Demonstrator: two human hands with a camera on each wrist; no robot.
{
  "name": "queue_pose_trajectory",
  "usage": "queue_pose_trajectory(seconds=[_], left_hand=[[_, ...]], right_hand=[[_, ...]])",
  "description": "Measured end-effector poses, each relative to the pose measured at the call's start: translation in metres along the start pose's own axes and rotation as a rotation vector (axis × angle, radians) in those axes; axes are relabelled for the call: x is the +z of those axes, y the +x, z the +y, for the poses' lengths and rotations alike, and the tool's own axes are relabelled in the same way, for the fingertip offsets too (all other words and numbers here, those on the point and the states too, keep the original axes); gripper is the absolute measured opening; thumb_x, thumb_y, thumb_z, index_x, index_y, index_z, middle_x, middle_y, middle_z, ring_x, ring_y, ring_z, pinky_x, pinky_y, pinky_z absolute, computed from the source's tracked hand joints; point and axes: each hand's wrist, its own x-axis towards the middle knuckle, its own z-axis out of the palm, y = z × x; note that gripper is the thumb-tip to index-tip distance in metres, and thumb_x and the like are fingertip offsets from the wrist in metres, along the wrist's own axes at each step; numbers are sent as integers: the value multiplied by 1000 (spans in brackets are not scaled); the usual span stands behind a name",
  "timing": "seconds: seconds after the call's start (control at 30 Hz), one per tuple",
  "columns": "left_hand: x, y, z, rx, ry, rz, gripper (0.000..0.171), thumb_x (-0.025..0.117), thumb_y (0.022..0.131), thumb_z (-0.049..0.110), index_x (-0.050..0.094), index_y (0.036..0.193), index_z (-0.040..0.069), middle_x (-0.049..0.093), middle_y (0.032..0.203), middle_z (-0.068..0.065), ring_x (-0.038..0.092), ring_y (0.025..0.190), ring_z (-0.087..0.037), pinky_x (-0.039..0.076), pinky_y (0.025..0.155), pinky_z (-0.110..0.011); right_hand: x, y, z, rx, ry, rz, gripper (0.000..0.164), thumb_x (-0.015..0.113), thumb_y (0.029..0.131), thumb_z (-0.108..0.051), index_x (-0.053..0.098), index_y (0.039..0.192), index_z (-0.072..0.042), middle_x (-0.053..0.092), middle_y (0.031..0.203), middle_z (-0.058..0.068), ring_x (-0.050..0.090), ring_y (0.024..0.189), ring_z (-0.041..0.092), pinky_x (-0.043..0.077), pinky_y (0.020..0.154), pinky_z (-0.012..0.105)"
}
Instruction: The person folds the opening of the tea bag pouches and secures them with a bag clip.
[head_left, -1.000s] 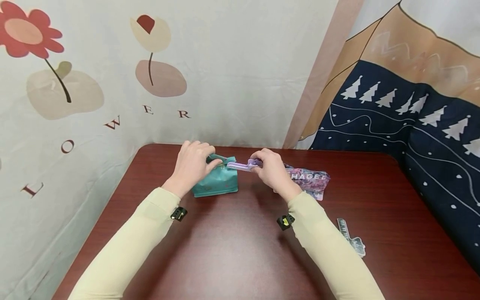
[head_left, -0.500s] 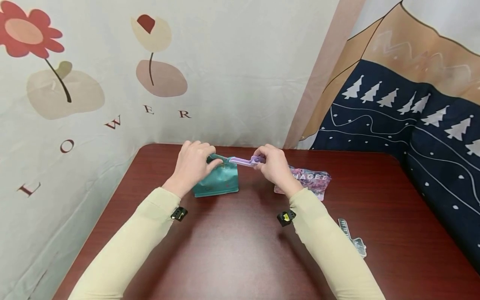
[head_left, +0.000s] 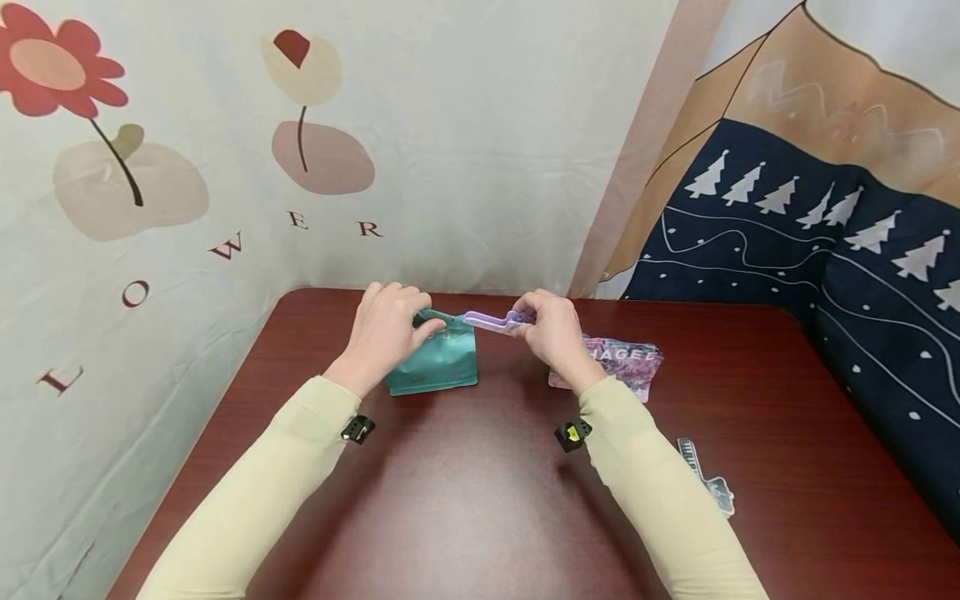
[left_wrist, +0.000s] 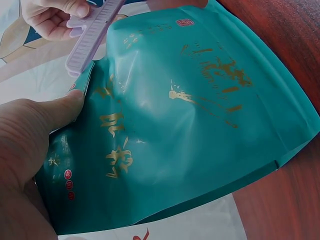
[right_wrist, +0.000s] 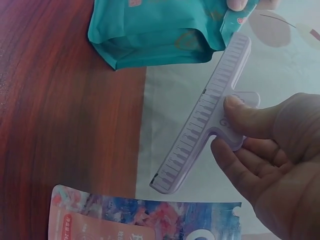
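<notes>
A teal pouch (head_left: 437, 367) with gold lettering stands on the table, its top folded over. My left hand (head_left: 386, 329) grips that folded top, the thumb (left_wrist: 65, 110) lying along the near side of the fold. In my right hand (head_left: 551, 329) is a purple bag clip (right_wrist: 200, 115) with a piano-key pattern, pinched by its handle between thumb and fingers. One end of the clip is right at the right corner of the pouch's fold, seen in both wrist views. Most of my left fingers are hidden behind the pouch.
A pink and purple printed pouch (head_left: 630, 362) lies to the right, partly behind my right wrist. Closer in, beside my right sleeve, lies a dark and clear clip (head_left: 705, 479). A printed cloth wall (head_left: 480, 208) rises behind the table's back edge.
My right hand has shifted slightly up and to the right with the purple clip, whose tilt has changed a little. My left hand and the teal pouch stay nearly in place.
</notes>
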Motion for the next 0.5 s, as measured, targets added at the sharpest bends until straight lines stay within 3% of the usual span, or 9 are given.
queue_pose_trajectory(seconds=[0.5], left_hand=[[0, 0, 1, -4, 13, -3, 29, 88, 82, 34, 72, 85, 10, 71, 81, -4, 60, 76, -27, 38, 71, -41]], right_hand=[[9, 2, -1, 34, 37, -9, 16, 85, 84, -5, 79, 99, -8, 72, 101, 7, 66, 89, 26, 59, 84, 39]])
